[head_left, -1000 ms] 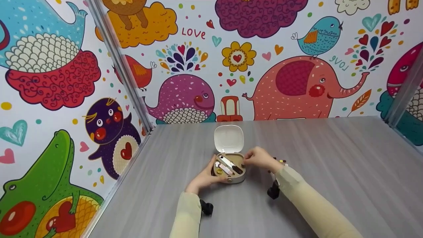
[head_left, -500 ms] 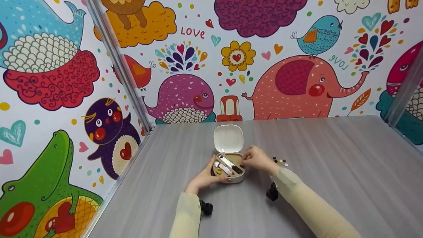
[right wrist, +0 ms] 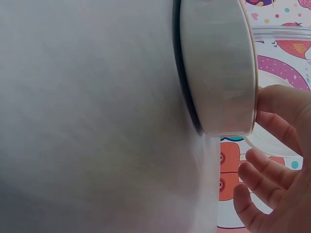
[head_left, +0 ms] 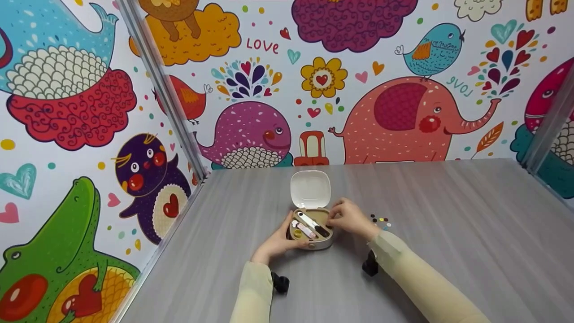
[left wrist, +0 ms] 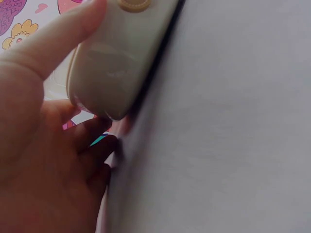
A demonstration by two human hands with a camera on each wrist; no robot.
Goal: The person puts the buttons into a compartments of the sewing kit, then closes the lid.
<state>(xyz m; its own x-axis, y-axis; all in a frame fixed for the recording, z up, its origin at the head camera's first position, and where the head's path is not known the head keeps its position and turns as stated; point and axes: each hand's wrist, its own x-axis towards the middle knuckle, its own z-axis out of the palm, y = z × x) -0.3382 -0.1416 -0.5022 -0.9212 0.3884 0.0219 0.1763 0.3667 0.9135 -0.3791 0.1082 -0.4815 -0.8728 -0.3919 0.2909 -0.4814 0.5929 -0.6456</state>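
Observation:
My left hand (head_left: 274,243) grips a small lidded box (head_left: 322,244) at its left side, with the thumb along the front wall. The box stands on the table with its white lid (head_left: 310,190) raised. In its beige tray lie a white and dark-brown bar (head_left: 313,224), a slim pink-and-white stick (head_left: 304,229) and a small yellow round piece (head_left: 297,233). My right hand (head_left: 352,220) reaches over the right rim, thumb and index finger together at the right compartment. Those fingertips are hidden behind the rim in the right wrist view, and I cannot tell whether they pinch anything.
Several small coloured discs (head_left: 381,219), black, yellow, red and white among them, lie on the grey table (head_left: 448,215) just beyond my right wrist. Behind the table rises a wall (head_left: 394,134) printed with cartoon animals, and another stands along the left.
My right fingers have shifted slightly left, over the box's right compartment, and more of the loose discs shows beside the wrist. My left hand and the box stay in place.

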